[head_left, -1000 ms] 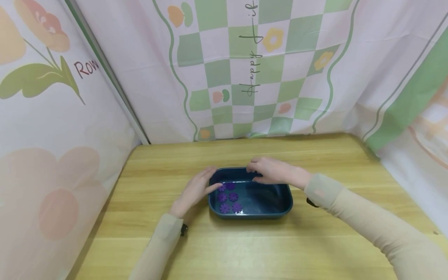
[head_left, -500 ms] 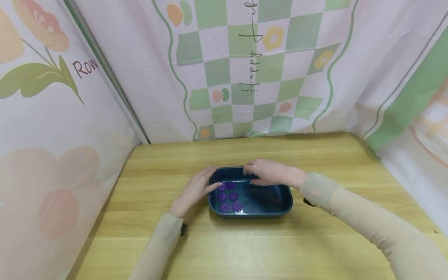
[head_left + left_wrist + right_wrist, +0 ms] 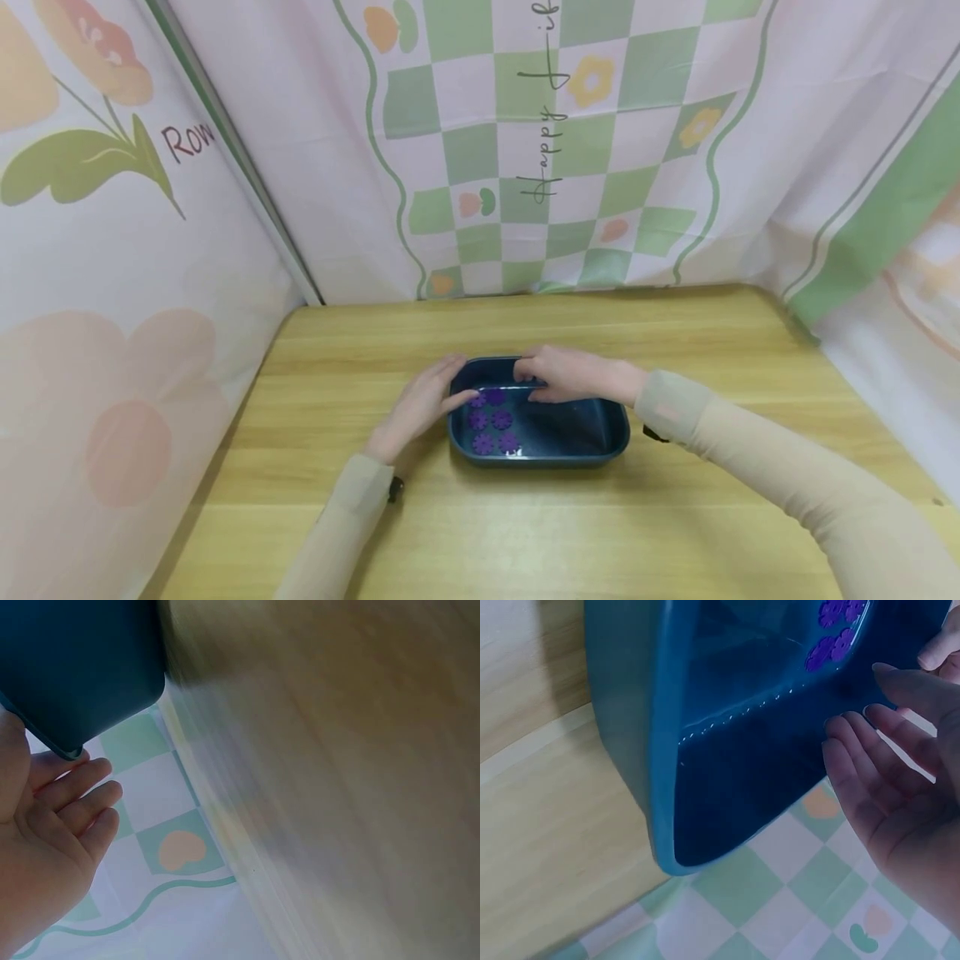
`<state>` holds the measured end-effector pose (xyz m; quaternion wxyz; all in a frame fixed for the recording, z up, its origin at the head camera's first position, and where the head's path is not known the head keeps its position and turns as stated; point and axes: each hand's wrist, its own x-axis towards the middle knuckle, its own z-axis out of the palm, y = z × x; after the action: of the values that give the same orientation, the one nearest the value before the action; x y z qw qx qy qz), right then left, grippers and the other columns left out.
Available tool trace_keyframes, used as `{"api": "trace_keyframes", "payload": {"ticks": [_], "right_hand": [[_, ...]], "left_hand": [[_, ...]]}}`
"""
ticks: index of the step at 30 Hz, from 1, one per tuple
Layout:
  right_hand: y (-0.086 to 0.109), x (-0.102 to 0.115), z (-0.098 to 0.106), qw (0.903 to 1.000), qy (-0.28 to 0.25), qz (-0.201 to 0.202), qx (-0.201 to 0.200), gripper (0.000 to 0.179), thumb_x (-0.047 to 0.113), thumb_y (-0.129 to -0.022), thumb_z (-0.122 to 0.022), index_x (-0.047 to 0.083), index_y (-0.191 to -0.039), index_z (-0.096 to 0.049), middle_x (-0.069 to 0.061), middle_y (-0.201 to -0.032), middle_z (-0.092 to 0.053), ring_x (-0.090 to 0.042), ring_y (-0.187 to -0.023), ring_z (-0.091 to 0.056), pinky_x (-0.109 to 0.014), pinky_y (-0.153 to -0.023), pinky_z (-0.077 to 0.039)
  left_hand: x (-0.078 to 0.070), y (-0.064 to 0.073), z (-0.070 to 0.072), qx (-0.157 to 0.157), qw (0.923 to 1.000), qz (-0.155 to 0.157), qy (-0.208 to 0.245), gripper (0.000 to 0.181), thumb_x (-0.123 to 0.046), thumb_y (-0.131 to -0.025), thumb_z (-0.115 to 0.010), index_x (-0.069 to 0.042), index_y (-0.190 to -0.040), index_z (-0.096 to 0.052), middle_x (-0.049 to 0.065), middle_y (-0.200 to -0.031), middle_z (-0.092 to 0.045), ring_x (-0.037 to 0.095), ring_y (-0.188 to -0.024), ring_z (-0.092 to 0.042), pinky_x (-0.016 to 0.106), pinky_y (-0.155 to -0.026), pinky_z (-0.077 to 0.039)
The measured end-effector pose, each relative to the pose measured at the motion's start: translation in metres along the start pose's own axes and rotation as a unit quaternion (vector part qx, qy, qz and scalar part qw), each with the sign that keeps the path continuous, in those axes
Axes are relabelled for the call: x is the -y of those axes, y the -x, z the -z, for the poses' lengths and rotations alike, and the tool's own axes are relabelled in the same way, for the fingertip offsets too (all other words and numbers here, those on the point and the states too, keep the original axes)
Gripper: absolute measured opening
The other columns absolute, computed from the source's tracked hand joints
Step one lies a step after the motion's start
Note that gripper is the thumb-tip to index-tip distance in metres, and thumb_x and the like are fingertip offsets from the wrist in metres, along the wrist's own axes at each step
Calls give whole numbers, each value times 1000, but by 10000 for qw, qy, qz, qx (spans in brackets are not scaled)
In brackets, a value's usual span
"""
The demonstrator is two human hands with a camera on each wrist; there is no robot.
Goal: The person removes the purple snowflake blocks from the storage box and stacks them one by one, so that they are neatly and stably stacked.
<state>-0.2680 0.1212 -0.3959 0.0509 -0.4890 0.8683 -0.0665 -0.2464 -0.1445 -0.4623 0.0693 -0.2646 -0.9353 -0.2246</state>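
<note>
A dark blue rectangular basin (image 3: 577,457) stands on the wooden table. Several purple flower-shaped discs (image 3: 502,419) lie in rows on its floor at the left end. My left hand (image 3: 416,407) rests at the basin's left rim, fingers along the outside at the far corner and thumb reaching over the inside. In the left wrist view, the fingers of the left hand (image 3: 64,802) spread loosely beside the rim corner. My right hand (image 3: 573,372) is over the far wall, its fingers dipping inside. From the right wrist, the right hand (image 3: 907,765) shows loosely bent fingers with nothing visible between them.
Wooden table (image 3: 420,542) surrounds the basin on every side. A checkered green and white cloth (image 3: 525,150) hangs behind the table's far edge, and a flower-printed cloth (image 3: 112,375) hangs along the left.
The right hand has moved slightly left and nearer along the basin's far side, its fingers going a little deeper inside. The left hand, basin and purple discs have kept their places.
</note>
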Motion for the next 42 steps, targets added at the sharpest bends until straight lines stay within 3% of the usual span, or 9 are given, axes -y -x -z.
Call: {"api": "trace_keyframes", "payload": {"ticks": [21, 28, 37, 42], "right_hand": [[-17, 5, 0, 9977, -609, 204, 210, 22, 13, -88, -75, 5, -107, -68, -12, -99, -70, -21, -86, -67, -28, -76, -59], [-21, 4, -6, 9956, -820, 0, 458, 25, 14, -90, -73, 3, -112, -68, -13, -103, -71, -21, -84, -68, -26, -76, -59], [-26, 6, -7, 9933, -987, 152, 573, 23, 13, -89, -73, 2, -109, -68, -13, -103, -72, -17, -82, -68, -24, -75, -59], [-30, 7, -8, 9920, -1033, 46, 729, 24, 14, -90, -72, 3, -110, -68, -12, -105, -71, -15, -84, -68, -23, -75, -59]], "left_hand": [[3, 0, -1, -71, 9998, -112, -115, 66, -45, -95, -63, -4, -145, -49, 19, -146, -53, 33, -138, -51, 44, -114, -45], [2, -1, -3, -111, 9999, -84, -58, 65, -41, -94, -66, -1, -143, -50, 20, -145, -54, 34, -137, -51, 47, -115, -44], [2, 0, -3, -201, 9996, -178, -123, 64, -41, -94, -66, 0, -142, -51, 21, -144, -55, 34, -136, -52, 47, -113, -46], [2, 0, -2, -153, 9997, -149, -90, 65, -41, -95, -64, 0, -142, -50, 21, -145, -54, 34, -137, -51, 46, -114, -45]]}}
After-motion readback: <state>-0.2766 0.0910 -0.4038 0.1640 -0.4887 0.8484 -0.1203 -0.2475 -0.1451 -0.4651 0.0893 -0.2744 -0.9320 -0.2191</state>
